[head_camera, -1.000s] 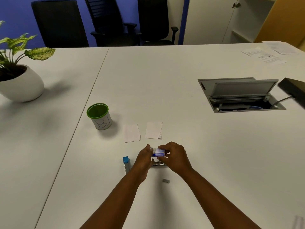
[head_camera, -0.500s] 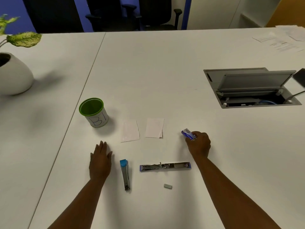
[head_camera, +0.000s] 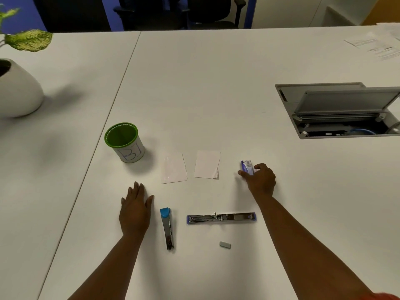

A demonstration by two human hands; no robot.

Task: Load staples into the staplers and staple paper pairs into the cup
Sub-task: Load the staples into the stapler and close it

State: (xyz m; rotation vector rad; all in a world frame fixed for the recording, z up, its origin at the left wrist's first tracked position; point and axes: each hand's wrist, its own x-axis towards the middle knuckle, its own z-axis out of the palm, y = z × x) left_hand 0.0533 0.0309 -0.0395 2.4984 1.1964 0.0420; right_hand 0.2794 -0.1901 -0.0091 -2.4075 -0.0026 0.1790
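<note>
My right hand (head_camera: 260,179) grips a small blue-and-white staple box (head_camera: 246,167) against the table, right of the papers. My left hand (head_camera: 135,207) lies flat on the table, fingers straight, left of a closed stapler with a blue tip (head_camera: 167,228). A second stapler (head_camera: 221,218) lies opened out flat between my forearms. A small grey strip of staples (head_camera: 225,244) sits in front of it. Two white paper pieces (head_camera: 173,168) (head_camera: 207,164) lie side by side. The green-rimmed cup marked "B1" (head_camera: 124,142) stands to their left.
A white plant pot (head_camera: 18,92) with leaves stands at the far left. An open cable hatch (head_camera: 337,109) is sunk into the table at the right. Printed sheets (head_camera: 376,45) lie at the far right corner. Office chairs stand beyond the table.
A second ago both hands were together over the opened stapler with the box. My right hand has carried the box out to the right; my left hand has gone flat to the left.
</note>
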